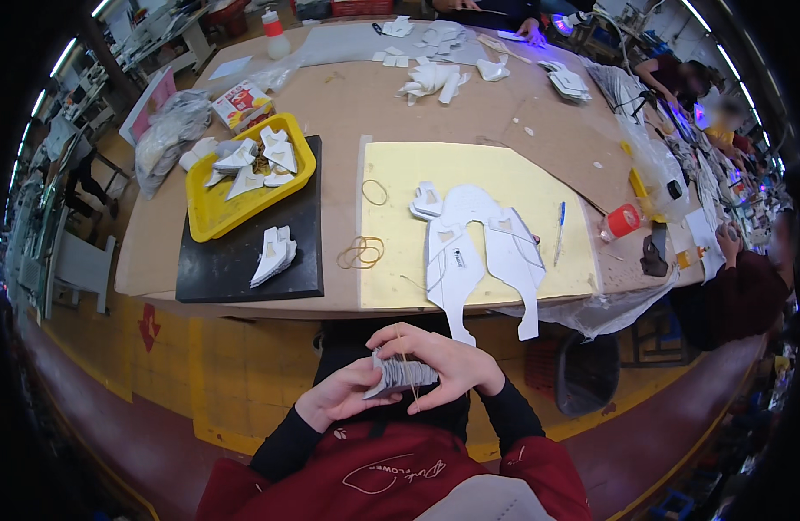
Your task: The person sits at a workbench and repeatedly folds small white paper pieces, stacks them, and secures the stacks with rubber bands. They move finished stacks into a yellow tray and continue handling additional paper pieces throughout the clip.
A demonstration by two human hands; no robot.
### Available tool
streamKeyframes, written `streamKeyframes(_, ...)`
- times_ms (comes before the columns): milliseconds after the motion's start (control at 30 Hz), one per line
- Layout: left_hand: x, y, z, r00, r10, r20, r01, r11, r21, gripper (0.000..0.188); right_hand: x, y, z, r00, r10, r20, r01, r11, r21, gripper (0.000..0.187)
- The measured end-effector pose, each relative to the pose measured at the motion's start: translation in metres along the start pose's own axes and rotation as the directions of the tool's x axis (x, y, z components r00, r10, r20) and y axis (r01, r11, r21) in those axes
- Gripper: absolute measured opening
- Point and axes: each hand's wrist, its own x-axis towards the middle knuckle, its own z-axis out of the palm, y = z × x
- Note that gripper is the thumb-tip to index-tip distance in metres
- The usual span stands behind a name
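Note:
Both my hands hold a thick stack of white cut pieces (400,375) in front of my chest, below the table edge. My left hand (335,399) supports the stack from beneath. My right hand (447,360) wraps over its top, and a thin rubber band (406,365) crosses the stack by my fingers. On the table ahead lies a yellow mat (391,174) with large white flat pattern pieces (478,252) spread on it. Loose rubber bands (362,253) lie at the mat's left edge, and a blue pen (559,230) lies to the right.
A yellow tray (210,217) of white pieces sits on a black board (226,269) at left, with another small white stack (273,254) on the board. A red-capped cup (621,220) stands at right. Other people work at the far and right sides of the table.

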Motion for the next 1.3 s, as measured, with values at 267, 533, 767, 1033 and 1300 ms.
streamKeyframes(267,0.023,-0.017,0.022,0.942,0.319,-0.107,-0.239,0.856,0.458,0.040,0.023,-0.032,0.005,0.968,-0.113,0.224,0.191,0.912,-0.364,0.044)
streamKeyframes(533,0.024,0.014,0.005,0.878,0.438,-0.192,-0.433,0.899,0.070,0.047,-0.002,-0.060,-0.007,0.779,-0.627,-0.015,0.626,0.774,0.095,0.023)
streamKeyframes(767,0.010,0.015,0.018,0.957,0.291,-0.010,-0.287,0.934,-0.211,0.053,-0.043,0.008,-0.012,0.464,0.087,-0.882,0.651,0.642,0.406,0.089)
streamKeyframes(1033,0.019,-0.001,0.025,0.990,-0.059,-0.128,0.092,0.960,0.266,0.063,-0.021,0.026,-0.004,0.943,0.332,-0.031,-0.252,0.771,0.585,0.097)
streamKeyframes(1300,0.028,-0.021,0.007,0.985,0.060,-0.162,0.040,0.831,0.555,0.032,0.005,-0.008,-0.004,0.949,-0.148,0.278,0.111,0.984,0.142,0.010)
